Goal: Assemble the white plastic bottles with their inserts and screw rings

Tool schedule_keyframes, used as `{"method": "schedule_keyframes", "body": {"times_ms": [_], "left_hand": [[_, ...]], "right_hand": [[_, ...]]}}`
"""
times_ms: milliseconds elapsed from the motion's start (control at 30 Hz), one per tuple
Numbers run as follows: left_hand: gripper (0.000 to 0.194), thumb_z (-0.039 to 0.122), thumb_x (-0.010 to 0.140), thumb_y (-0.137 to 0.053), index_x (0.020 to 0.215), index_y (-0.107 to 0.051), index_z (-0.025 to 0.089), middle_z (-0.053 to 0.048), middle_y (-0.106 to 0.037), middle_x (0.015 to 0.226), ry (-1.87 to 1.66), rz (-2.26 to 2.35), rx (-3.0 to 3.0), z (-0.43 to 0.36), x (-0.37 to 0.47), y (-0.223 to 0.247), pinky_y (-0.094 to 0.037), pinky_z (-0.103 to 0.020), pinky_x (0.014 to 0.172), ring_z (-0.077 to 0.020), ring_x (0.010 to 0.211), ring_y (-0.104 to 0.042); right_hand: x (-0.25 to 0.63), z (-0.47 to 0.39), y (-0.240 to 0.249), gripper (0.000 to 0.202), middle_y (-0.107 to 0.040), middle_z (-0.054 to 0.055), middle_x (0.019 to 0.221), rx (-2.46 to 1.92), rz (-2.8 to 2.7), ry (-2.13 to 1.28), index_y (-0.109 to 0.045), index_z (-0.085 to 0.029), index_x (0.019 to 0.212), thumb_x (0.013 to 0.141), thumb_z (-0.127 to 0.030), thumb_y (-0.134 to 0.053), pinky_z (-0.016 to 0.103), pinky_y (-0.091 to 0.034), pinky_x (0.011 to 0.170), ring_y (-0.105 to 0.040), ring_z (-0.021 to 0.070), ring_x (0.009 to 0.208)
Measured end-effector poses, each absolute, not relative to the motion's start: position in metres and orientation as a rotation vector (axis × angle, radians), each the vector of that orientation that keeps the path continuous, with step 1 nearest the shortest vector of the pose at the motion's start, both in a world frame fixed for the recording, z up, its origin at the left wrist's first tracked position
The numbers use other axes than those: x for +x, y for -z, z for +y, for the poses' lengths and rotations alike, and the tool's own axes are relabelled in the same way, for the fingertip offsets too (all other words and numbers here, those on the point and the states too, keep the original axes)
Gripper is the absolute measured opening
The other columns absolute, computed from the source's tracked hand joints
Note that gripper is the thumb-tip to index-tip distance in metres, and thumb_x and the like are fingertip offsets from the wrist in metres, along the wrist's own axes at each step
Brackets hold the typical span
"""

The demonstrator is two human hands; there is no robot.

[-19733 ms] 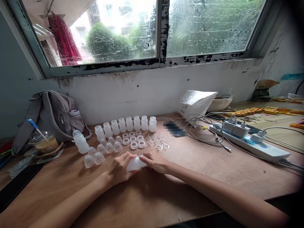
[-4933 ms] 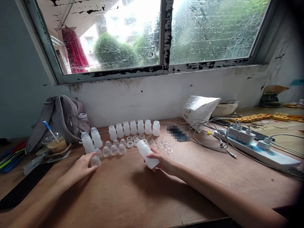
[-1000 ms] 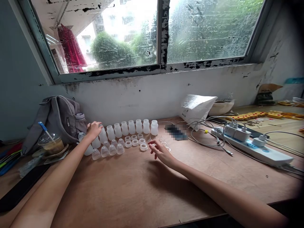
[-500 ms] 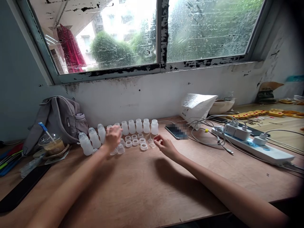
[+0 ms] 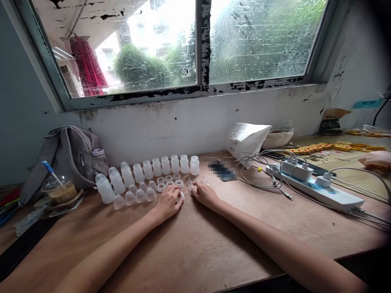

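My left hand point(image 5: 168, 202) rests low over the table, its fingers curled around a white screw ring point(image 5: 181, 196). Close to its right, my right hand point(image 5: 206, 197) has its fingertips pinched at a clear bottle nipple point(image 5: 190, 189), partly hidden by them. More white rings point(image 5: 161, 187) lie in rows just beyond my left hand. Clear domed caps point(image 5: 140, 196) stand to the left of it. Behind these runs a row of frosted baby bottles point(image 5: 157, 167) without tops; at its left end, several bottles point(image 5: 104, 189) wear caps.
A grey backpack point(image 5: 69, 150) and a drink cup with a straw point(image 5: 59, 188) stand at left. To the right lie a phone point(image 5: 224, 171), a white pouch point(image 5: 248, 140), tangled cables point(image 5: 259, 171) and a power strip point(image 5: 320, 189). Another person's hand point(image 5: 376, 161) shows at far right.
My left hand has come down and right from the bottles to the white rings, uncovering the caps and bottles. My right hand's fingers have closed in on the nipples. The view has shifted slightly.
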State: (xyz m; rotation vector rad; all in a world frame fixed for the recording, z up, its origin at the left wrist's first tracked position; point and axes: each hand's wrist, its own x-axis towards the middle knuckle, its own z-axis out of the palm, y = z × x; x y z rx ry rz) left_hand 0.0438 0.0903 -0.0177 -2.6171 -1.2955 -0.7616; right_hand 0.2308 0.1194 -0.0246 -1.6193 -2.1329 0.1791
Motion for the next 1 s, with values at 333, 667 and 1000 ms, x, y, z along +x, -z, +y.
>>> {"method": "schedule_keyframes", "body": {"times_ms": [333, 667, 1000], "left_hand": [[0.023, 0.036, 0.079, -0.050, 0.096, -0.047, 0.020, -0.003, -0.056, 0.091, 1.229, -1.490, -2.662, 0.039, 0.008, 0.013, -0.042, -0.032, 0.079, -0.0174, 0.085, -0.054], [0.035, 0.042, 0.075, -0.056, 0.100, -0.046, 0.021, -0.004, -0.057, 0.099, 1.177, -1.397, -2.635, 0.041, 0.001, 0.020, -0.041, -0.034, 0.084, -0.0194, 0.094, -0.053], [0.047, 0.047, 0.071, -0.059, 0.107, -0.048, 0.020, -0.005, -0.058, 0.102, 0.864, -1.283, -2.779, 0.043, 0.003, 0.023, -0.037, -0.036, 0.088, -0.0206, 0.097, -0.050]], "right_hand": [[0.209, 0.092, 0.020, 0.024, -0.060, 0.005, 0.082, -1.210, -2.241, -0.141, -0.058, -0.019, 0.093, 0.081, -0.037, -0.048, 0.025, -0.040, 0.064, -0.056, 0.0155, 0.071], [0.196, 0.071, 0.024, 0.018, -0.056, 0.007, 0.090, -0.769, -2.418, -0.234, -0.057, -0.018, 0.093, 0.078, -0.026, -0.054, 0.032, -0.042, 0.078, -0.050, 0.0188, 0.088], [0.197, 0.082, 0.035, 0.016, -0.057, 0.007, 0.086, -0.877, -2.283, -0.229, -0.058, -0.016, 0.091, 0.080, -0.015, -0.047, 0.030, -0.044, 0.075, -0.053, 0.0174, 0.083]]}}
